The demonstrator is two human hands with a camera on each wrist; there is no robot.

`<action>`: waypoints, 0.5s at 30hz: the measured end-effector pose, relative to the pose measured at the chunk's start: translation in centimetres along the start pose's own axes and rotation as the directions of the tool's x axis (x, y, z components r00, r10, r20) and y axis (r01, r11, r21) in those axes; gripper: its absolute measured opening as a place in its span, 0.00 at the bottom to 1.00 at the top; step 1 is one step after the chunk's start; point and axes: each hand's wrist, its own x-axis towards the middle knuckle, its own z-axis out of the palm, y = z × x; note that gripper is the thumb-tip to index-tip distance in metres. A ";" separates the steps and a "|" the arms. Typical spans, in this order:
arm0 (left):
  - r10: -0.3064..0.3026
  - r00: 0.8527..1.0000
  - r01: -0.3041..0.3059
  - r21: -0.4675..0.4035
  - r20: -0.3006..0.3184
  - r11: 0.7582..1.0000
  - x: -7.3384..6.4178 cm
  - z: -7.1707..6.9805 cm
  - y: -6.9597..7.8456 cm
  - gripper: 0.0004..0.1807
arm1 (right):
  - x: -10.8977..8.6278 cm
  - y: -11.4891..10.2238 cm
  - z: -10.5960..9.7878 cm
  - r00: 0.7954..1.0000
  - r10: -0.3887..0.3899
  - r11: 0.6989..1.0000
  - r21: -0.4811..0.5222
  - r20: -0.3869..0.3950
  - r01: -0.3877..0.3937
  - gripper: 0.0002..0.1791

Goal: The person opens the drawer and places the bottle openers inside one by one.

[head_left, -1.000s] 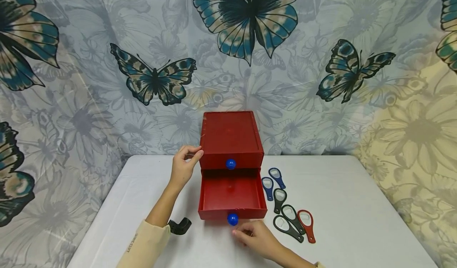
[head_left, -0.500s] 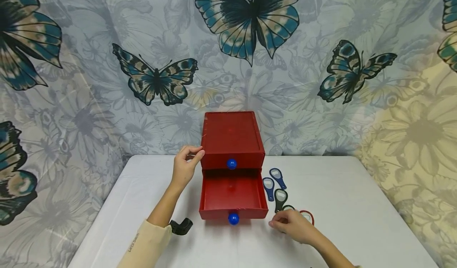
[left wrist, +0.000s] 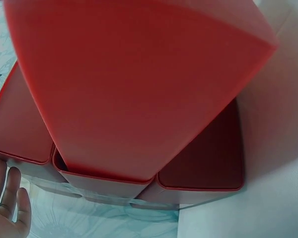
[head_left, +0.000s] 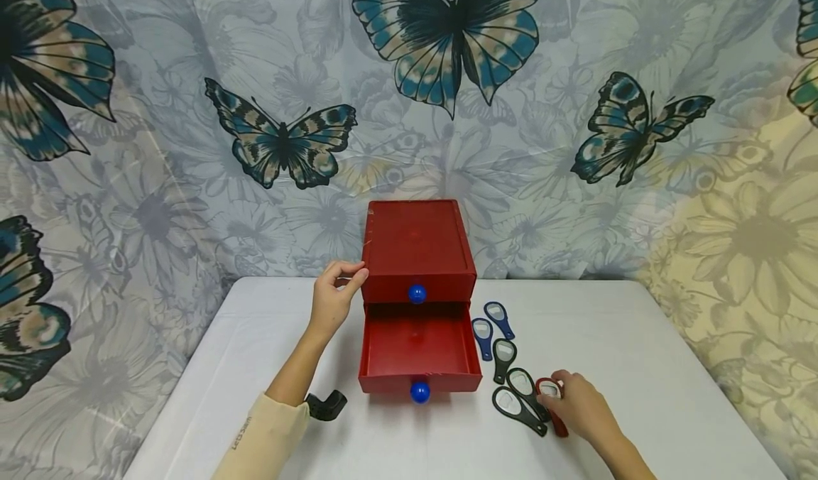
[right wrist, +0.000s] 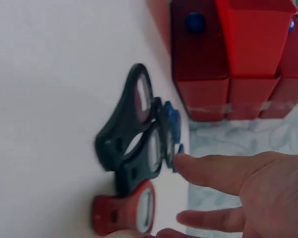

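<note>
A red two-drawer box (head_left: 418, 235) stands on the table, its lower drawer (head_left: 418, 345) pulled out and bare inside. My left hand (head_left: 331, 302) touches the box's upper left side; in the left wrist view its straight fingers (left wrist: 12, 188) meet the red edge. Over to the right, my right hand (head_left: 583, 405) reaches over the red magnifying glass (head_left: 559, 423), fingers spread around its lens. In the right wrist view the red magnifying glass (right wrist: 126, 210) lies just below the extended fingers (right wrist: 208, 171).
Several other magnifying glasses lie right of the box: two blue ones, including the blue one (head_left: 483, 338), and black ones, including the front black one (head_left: 519, 410). A black wrist mount (head_left: 326, 405) sits by the left forearm. A butterfly-print cloth (head_left: 447, 153) hangs behind the white table (head_left: 409, 444).
My right hand has moved right from in front of the lower drawer's knob, past the black magnifying glasses, to the red one. The left hand stays at the box.
</note>
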 end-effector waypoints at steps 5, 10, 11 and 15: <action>0.006 1.000 -0.006 -0.006 -0.006 1.000 0.0 0.0 0.1 0.10 | 0.2 1.2 0.9 0.999 0.036 0.999 -0.029 0.033 -0.035 0.32; 0.010 1.000 -0.011 -0.011 -0.005 1.000 0.0 0.0 0.1 0.10 | 0.4 1.6 1.4 0.997 0.059 0.998 -0.025 0.040 -0.058 0.33; 0.009 1.000 -0.009 -0.012 -0.006 1.000 0.0 0.0 0.1 0.10 | 0.4 1.7 1.5 0.997 0.063 0.998 -0.020 0.041 -0.062 0.33; 0.003 1.000 -0.004 -0.006 -0.006 1.000 -0.1 0.0 0.1 0.09 | 0.3 1.7 1.5 0.996 0.078 0.997 0.007 0.044 -0.079 0.33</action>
